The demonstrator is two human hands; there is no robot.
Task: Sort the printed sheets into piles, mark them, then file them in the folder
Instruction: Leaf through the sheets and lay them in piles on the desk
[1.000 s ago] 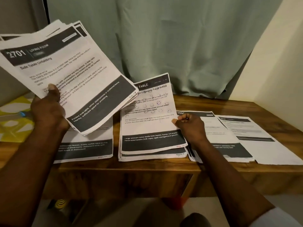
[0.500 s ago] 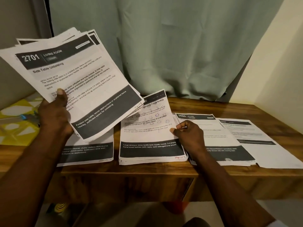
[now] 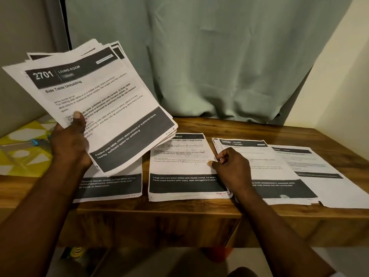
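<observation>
My left hand [image 3: 68, 143] grips a fanned stack of printed sheets [image 3: 103, 108] above the table's left side; its top page reads "2701 Living Room, Side Table Unfolding". Several piles lie in a row on the wooden table [image 3: 179, 209]: a left pile [image 3: 111, 186] partly under the held stack, a middle pile [image 3: 179, 182], a "3800 Kitchen" pile [image 3: 275, 176] and a far-right sheet [image 3: 323, 176]. My right hand [image 3: 231, 168] sits at the middle pile's right edge, with curled fingers and thumb pinching the top sheet, which lies flat.
A pale green curtain [image 3: 219, 66] hangs behind the table. At the left lies a yellow patterned surface [image 3: 18, 154] with a blue-tipped object [image 3: 38, 141] on it. The table's front edge runs just below the piles. A cream wall [image 3: 339, 86] stands at the right.
The sheet in my right hand has come down from a tilted position and now lies flat on the middle pile. My left hand still holds its stack raised.
</observation>
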